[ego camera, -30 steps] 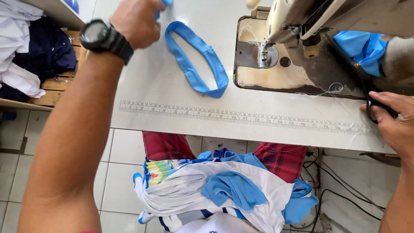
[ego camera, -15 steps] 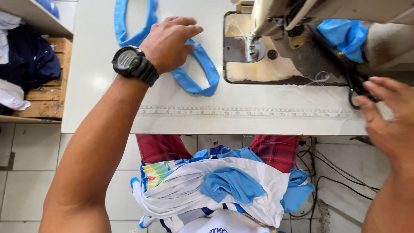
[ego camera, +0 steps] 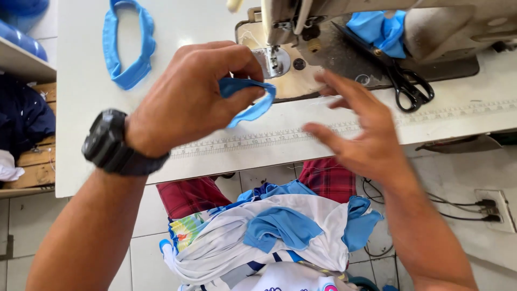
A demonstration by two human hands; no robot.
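White sewing table [ego camera: 97,108], tiled floor [ego camera: 145,237]; left hand [ego camera: 188,97] pinches blue band [ego camera: 250,99].

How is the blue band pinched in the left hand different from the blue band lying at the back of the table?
The band in the left hand, the held band, is raised above the table and folded over in the fingertips; the lying band rests flat on the table, untouched. The held band looks bunched and narrow; the lying band spreads into an open loop. Both are the same light blue fabric.
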